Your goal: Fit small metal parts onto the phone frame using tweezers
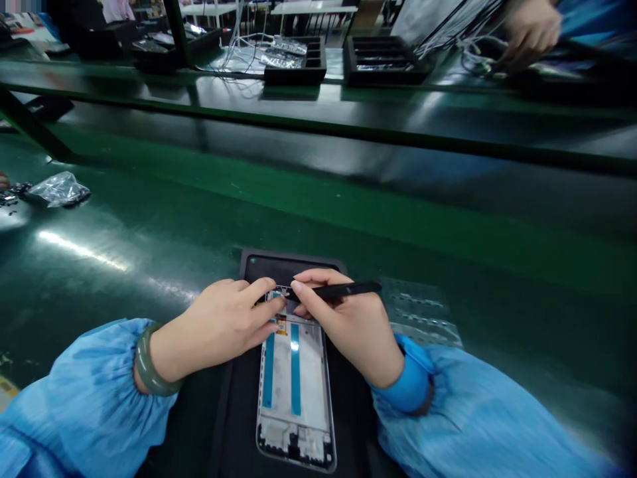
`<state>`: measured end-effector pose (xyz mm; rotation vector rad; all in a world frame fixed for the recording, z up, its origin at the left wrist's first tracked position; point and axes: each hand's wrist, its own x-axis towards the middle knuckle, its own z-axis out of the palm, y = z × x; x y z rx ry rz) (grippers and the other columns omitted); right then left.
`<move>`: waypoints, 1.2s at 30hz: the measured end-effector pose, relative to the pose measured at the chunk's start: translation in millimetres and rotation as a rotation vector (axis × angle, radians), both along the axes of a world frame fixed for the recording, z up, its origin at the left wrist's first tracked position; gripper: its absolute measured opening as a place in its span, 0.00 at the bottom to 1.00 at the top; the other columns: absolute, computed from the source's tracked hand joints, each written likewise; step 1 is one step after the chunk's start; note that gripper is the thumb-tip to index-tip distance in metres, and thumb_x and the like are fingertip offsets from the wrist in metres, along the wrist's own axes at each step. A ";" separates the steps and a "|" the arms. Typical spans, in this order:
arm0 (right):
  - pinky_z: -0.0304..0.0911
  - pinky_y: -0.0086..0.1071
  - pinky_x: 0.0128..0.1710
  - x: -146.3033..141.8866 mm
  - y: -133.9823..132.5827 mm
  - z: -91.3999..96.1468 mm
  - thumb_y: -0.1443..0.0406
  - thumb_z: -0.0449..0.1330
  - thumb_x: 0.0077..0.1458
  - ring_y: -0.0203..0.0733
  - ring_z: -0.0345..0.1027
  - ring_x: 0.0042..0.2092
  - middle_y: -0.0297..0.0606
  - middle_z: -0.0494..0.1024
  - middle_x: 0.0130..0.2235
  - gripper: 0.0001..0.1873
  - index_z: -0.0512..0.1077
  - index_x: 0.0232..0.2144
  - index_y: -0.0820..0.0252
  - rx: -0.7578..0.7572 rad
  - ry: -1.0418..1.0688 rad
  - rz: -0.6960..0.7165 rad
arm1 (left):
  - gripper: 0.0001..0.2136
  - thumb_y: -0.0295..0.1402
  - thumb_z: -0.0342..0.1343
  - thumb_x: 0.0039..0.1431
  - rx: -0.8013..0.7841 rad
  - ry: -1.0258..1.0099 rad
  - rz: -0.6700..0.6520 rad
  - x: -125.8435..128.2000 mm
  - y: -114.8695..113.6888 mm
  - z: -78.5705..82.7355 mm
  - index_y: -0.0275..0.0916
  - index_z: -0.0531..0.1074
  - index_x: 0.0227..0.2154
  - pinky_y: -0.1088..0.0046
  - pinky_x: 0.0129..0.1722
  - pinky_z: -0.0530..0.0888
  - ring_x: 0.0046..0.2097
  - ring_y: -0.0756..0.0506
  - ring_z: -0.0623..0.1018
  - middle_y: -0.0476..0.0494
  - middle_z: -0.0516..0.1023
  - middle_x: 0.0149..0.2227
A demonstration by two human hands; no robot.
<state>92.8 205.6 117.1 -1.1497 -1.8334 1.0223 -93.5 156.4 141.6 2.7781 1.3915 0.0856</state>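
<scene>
A phone frame [296, 392] with two blue strips and a small orange part lies on a black mat [249, 265] in front of me. My left hand [223, 325] rests on the frame's upper left edge, with its fingertips pressing near the top. My right hand [348, 322] holds black tweezers [343, 290] whose tip touches the top of the frame. Both arms wear blue sleeves, and a green bangle sits on my left wrist.
A sheet of small clear parts [423, 312] lies right of the mat on the green bench. A crumpled plastic bag [60, 188] sits far left. Black trays [383, 60] and cables stand at the back, where another person's hand [530, 30] works.
</scene>
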 end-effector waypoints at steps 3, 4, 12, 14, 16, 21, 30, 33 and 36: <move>0.70 0.28 0.26 0.6 -1.6 -1.1 0.63 0.59 0.56 0.37 0.74 0.26 0.34 0.78 0.31 0.05 0.72 0.33 0.58 0.017 0.021 -0.008 | 0.14 0.33 0.42 0.66 0.024 0.039 0.023 5.1 -1.5 0.4 0.37 0.65 0.50 0.63 0.36 0.75 0.41 0.42 0.76 0.39 0.68 0.51; 0.70 0.28 0.26 1.0 -1.6 -0.9 0.62 0.59 0.55 0.38 0.74 0.26 0.34 0.78 0.30 0.05 0.72 0.33 0.58 0.001 0.051 -0.024 | 0.13 0.32 0.43 0.65 0.031 0.051 0.029 6.3 -2.0 0.3 0.37 0.65 0.50 0.63 0.35 0.75 0.41 0.42 0.76 0.39 0.68 0.51; 0.73 0.33 0.33 -0.3 15.9 6.0 0.59 0.64 0.51 0.40 0.75 0.33 0.35 0.76 0.32 0.12 0.68 0.35 0.58 -0.183 0.339 -0.031 | 0.14 0.34 0.43 0.65 0.067 0.073 0.054 8.7 -5.0 -2.8 0.38 0.65 0.50 0.66 0.32 0.73 0.37 0.44 0.75 0.39 0.69 0.52; 0.73 0.35 0.36 -1.6 19.7 4.5 0.59 0.63 0.51 0.41 0.74 0.34 0.36 0.76 0.32 0.12 0.68 0.35 0.59 -0.213 0.315 0.022 | 0.14 0.35 0.42 0.66 0.076 0.072 0.060 8.7 -5.9 -4.3 0.38 0.65 0.50 0.65 0.31 0.72 0.36 0.44 0.74 0.40 0.69 0.52; 0.72 0.36 0.37 -2.2 21.2 2.0 0.60 0.63 0.52 0.42 0.74 0.34 0.36 0.75 0.32 0.11 0.68 0.34 0.59 -0.213 0.254 0.043 | 0.15 0.35 0.42 0.66 0.083 0.072 0.068 8.9 -6.9 -5.4 0.39 0.64 0.51 0.64 0.30 0.71 0.35 0.44 0.74 0.40 0.69 0.52; 0.71 0.33 0.32 -1.9 19.6 -0.2 0.61 0.61 0.53 0.41 0.74 0.33 0.36 0.75 0.31 0.09 0.68 0.34 0.58 -0.179 0.150 0.058 | 0.16 0.35 0.41 0.66 0.081 0.078 0.078 9.9 -8.1 -6.0 0.38 0.63 0.53 0.64 0.29 0.70 0.34 0.44 0.73 0.40 0.69 0.52; 0.67 0.28 0.29 -4.3 17.1 2.6 0.65 0.59 0.54 0.38 0.72 0.32 0.34 0.75 0.30 0.03 0.69 0.32 0.58 -0.025 0.049 0.071 | 0.16 0.35 0.41 0.66 0.082 0.065 0.076 9.4 -7.4 -6.0 0.37 0.63 0.53 0.64 0.29 0.70 0.35 0.44 0.73 0.39 0.69 0.52; 0.67 0.29 0.30 -4.3 17.0 2.8 0.65 0.58 0.54 0.38 0.71 0.32 0.34 0.75 0.30 0.02 0.69 0.32 0.58 0.007 0.013 0.069 | 0.16 0.35 0.41 0.66 0.085 0.064 0.071 9.5 -7.6 -5.7 0.37 0.64 0.53 0.64 0.29 0.70 0.35 0.44 0.73 0.39 0.69 0.52; 0.67 0.30 0.30 -4.3 17.1 3.4 0.64 0.57 0.55 0.39 0.71 0.32 0.34 0.75 0.30 0.03 0.69 0.31 0.57 0.029 -0.011 0.068 | 0.16 0.35 0.41 0.66 0.085 0.064 0.070 9.9 -7.6 -6.0 0.37 0.64 0.53 0.64 0.29 0.70 0.34 0.44 0.73 0.39 0.69 0.52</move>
